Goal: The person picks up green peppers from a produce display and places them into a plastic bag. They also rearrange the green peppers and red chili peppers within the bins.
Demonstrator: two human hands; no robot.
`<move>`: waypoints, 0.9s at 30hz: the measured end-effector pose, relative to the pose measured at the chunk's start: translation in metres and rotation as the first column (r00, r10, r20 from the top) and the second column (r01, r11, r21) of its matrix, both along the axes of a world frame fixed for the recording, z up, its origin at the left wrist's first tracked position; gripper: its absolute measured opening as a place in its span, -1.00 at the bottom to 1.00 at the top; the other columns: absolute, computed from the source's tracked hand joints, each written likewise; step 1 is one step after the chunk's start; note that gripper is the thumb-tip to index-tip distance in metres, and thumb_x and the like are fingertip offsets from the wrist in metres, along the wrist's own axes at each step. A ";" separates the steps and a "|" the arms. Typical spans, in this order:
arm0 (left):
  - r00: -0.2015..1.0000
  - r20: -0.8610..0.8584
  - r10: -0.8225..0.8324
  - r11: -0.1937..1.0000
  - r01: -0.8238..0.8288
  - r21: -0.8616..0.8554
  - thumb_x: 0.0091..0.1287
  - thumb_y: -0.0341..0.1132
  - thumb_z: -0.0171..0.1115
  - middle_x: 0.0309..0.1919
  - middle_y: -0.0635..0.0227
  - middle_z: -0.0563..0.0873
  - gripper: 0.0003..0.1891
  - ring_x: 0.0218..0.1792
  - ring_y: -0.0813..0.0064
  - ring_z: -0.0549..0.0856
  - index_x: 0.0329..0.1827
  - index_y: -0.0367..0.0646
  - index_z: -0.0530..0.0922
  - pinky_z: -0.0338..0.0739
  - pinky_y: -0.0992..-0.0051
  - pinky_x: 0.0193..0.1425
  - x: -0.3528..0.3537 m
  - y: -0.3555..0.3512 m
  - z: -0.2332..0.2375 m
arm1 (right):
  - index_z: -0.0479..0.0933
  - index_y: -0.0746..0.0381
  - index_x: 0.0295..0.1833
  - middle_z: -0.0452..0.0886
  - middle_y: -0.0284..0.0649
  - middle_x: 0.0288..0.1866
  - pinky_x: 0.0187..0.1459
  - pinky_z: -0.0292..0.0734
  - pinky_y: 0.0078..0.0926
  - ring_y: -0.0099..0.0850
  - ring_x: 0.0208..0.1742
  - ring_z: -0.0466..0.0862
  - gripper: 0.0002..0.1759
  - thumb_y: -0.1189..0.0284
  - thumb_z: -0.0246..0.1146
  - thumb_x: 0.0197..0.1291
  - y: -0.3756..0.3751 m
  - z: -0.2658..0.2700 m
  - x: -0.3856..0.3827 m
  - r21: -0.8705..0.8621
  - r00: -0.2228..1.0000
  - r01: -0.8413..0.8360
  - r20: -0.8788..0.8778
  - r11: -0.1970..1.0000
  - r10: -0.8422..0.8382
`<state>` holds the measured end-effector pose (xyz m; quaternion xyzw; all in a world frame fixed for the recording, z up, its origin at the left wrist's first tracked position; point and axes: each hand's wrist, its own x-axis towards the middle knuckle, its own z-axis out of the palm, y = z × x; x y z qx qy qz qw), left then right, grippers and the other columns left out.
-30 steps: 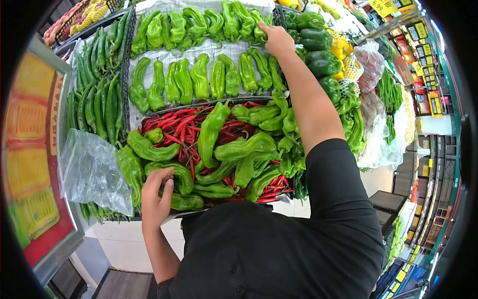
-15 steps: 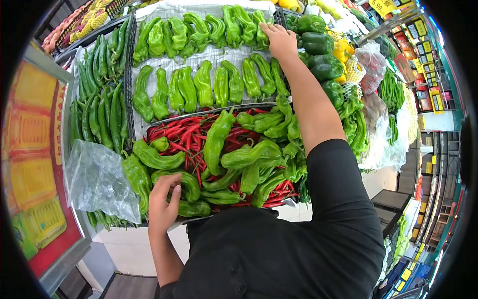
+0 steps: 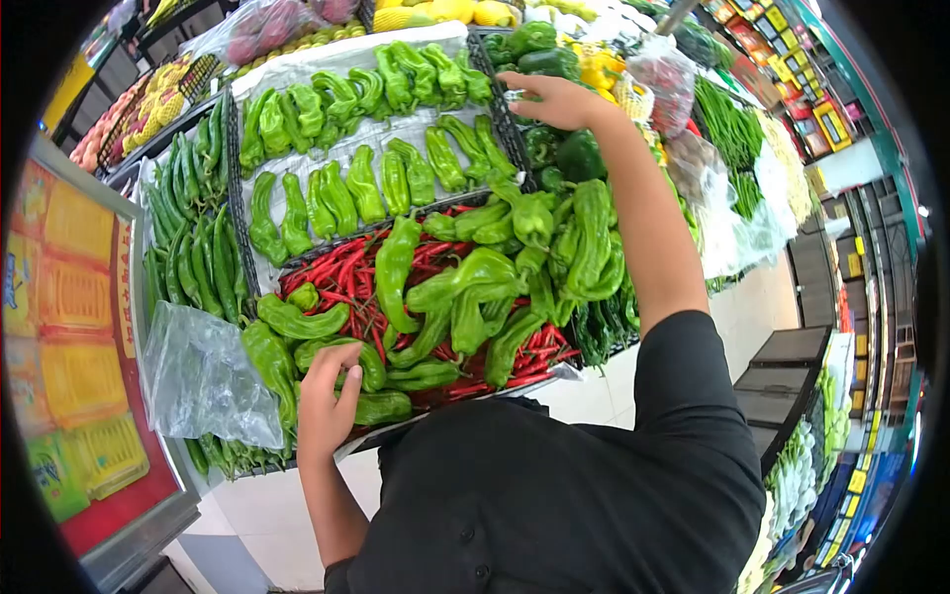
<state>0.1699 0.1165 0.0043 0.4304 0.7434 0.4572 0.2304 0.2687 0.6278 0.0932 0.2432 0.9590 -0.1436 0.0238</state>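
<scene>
My left hand (image 3: 330, 399) hovers by the near edge of the display, thumb and fingers apart, beside the curved green peppers (image 3: 381, 407). Past them lie thin red chilies (image 3: 341, 272) with more large green peppers (image 3: 482, 277) heaped over them. At the back right, my right hand (image 3: 550, 100) reaches out with fingers spread and nothing in them, over the crate's edge next to the dark green bell peppers (image 3: 580, 156). Light green peppers (image 3: 364, 185) stand in two rows on white paper in the black crate (image 3: 236, 198).
A clear plastic bag (image 3: 213, 376) lies at the front left, below long green chilies (image 3: 203, 262). A glass-fronted case (image 3: 89, 346) stands at the left. Bagged produce (image 3: 661, 84) and green beans (image 3: 727, 124) lie to the right; shelves line the far right.
The view has turned, so the display sits rotated. My right hand has moved from the end of the back pepper row toward the bell peppers, fingers now spread. Green peppers at the heap's right have shifted.
</scene>
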 end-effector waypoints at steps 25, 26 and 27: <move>0.930 -0.365 -0.042 0.980 -0.033 -0.197 0.33 -0.10 0.33 0.15 -0.26 0.65 -0.32 0.15 -0.19 0.66 0.42 -0.28 0.33 0.55 0.04 0.25 -0.042 0.124 -0.023 | 0.60 0.36 0.25 0.75 -0.12 0.09 0.18 0.57 -0.45 -0.36 0.11 0.73 -0.66 0.59 0.23 0.40 -0.306 -0.027 0.259 -0.457 0.649 0.228 -0.587 0.860 -0.484; 0.925 -0.379 -0.037 0.984 -0.033 -0.177 0.35 -0.11 0.31 0.17 -0.28 0.64 -0.30 0.16 -0.21 0.65 0.45 -0.31 0.31 0.55 0.03 0.26 -0.045 0.122 -0.025 | 0.61 0.36 0.23 0.75 -0.13 0.06 0.16 0.57 -0.45 -0.37 0.08 0.73 -0.68 0.60 0.22 0.40 -0.316 -0.025 0.256 -0.420 0.651 0.264 -0.586 0.868 -0.482; 0.920 -0.391 -0.029 0.986 -0.037 -0.160 0.36 -0.13 0.29 0.18 -0.30 0.63 -0.29 0.16 -0.23 0.65 0.48 -0.33 0.29 0.55 0.03 0.26 -0.049 0.116 -0.025 | 0.62 0.37 0.23 0.76 -0.14 0.05 0.16 0.58 -0.45 -0.38 0.07 0.73 -0.68 0.60 0.22 0.40 -0.328 -0.025 0.252 -0.433 0.635 0.278 -0.587 0.857 -0.502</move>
